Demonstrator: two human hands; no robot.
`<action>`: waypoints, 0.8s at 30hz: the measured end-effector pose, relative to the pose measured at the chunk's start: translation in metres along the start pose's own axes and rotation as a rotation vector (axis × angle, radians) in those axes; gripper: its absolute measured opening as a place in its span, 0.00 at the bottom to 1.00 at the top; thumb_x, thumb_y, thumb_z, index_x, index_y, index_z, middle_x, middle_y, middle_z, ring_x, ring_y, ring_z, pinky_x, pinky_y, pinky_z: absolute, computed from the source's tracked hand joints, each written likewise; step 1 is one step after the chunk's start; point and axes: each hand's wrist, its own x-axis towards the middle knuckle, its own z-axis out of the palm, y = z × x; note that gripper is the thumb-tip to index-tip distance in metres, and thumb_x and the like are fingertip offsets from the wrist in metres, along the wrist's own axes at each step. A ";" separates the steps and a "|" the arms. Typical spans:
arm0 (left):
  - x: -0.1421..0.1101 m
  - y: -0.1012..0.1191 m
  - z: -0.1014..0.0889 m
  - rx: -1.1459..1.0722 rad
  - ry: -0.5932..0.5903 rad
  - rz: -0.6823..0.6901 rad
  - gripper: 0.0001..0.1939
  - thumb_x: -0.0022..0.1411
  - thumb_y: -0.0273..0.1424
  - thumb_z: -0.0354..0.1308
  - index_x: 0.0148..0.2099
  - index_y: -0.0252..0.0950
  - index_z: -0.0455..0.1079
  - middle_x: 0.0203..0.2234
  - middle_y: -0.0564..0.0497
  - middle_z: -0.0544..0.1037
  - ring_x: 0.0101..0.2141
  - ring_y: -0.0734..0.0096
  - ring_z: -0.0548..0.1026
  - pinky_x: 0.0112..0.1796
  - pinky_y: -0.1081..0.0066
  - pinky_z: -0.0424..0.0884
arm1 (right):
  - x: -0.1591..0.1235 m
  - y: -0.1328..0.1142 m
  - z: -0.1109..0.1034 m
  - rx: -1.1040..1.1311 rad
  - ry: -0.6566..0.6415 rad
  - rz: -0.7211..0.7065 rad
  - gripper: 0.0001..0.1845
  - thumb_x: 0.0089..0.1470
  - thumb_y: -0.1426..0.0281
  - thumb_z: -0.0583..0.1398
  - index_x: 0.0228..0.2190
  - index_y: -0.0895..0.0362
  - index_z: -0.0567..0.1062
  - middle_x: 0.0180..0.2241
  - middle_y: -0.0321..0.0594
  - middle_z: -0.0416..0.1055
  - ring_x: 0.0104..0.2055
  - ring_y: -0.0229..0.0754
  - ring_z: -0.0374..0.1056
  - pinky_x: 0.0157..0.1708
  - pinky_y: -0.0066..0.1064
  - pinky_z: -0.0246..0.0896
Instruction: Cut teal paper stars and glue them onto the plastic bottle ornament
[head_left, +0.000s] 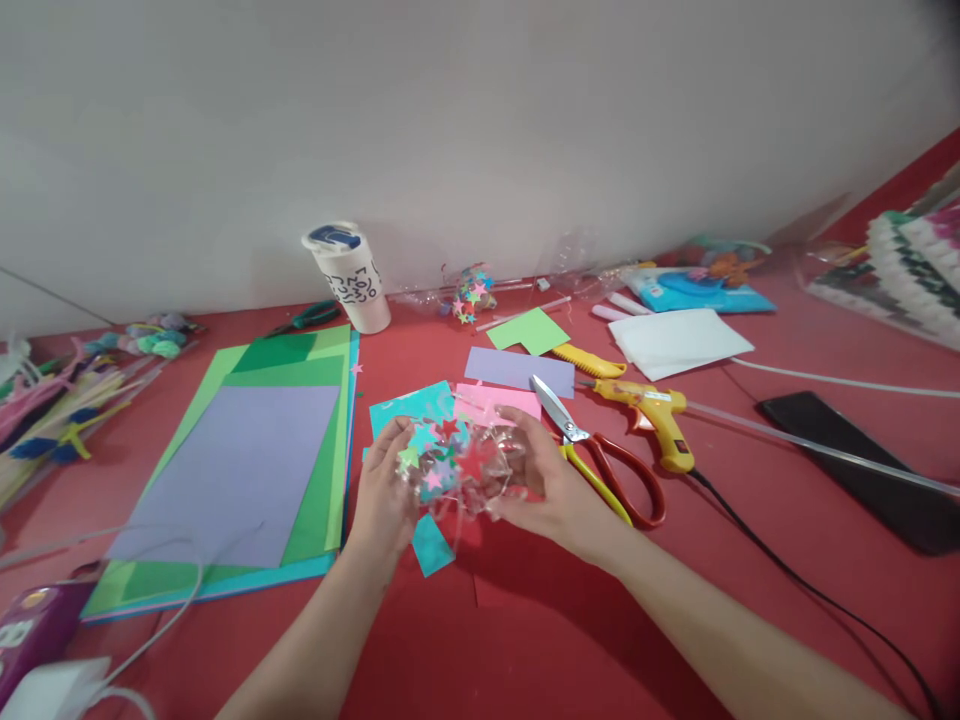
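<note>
Between my two hands is a clear plastic ball-like piece (457, 462) covered with coloured paper stars, some red, pink, green and blue. My left hand (386, 480) wraps round its left side, fingers curled. From the right, my right hand (541, 470) grips crinkled clear film at its edge with bent fingers. Beneath and behind the hands lie a turquoise paper piece (412, 402) and a pink paper piece (502, 402). A small turquoise scrap (433, 546) rests on the red table just below. Scissors (574, 430) with red and yellow handles lie right of my right hand, blades partly open.
A yellow glue gun (660, 415) with a black cord lies to the right, near a black phone-like slab (855, 465). Left is a stack of coloured sheets (240, 460). A white tumbler (352, 280) and another star-covered ball (472, 293) stand by the wall.
</note>
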 end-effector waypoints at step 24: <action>-0.017 -0.005 0.033 -0.197 0.081 -0.295 0.11 0.62 0.27 0.51 0.28 0.34 0.68 0.24 0.50 0.76 0.22 0.73 0.74 0.25 0.73 0.72 | 0.004 0.005 -0.006 0.290 0.222 0.110 0.11 0.48 0.66 0.64 0.36 0.52 0.70 0.31 0.33 0.70 0.30 0.39 0.68 0.33 0.33 0.65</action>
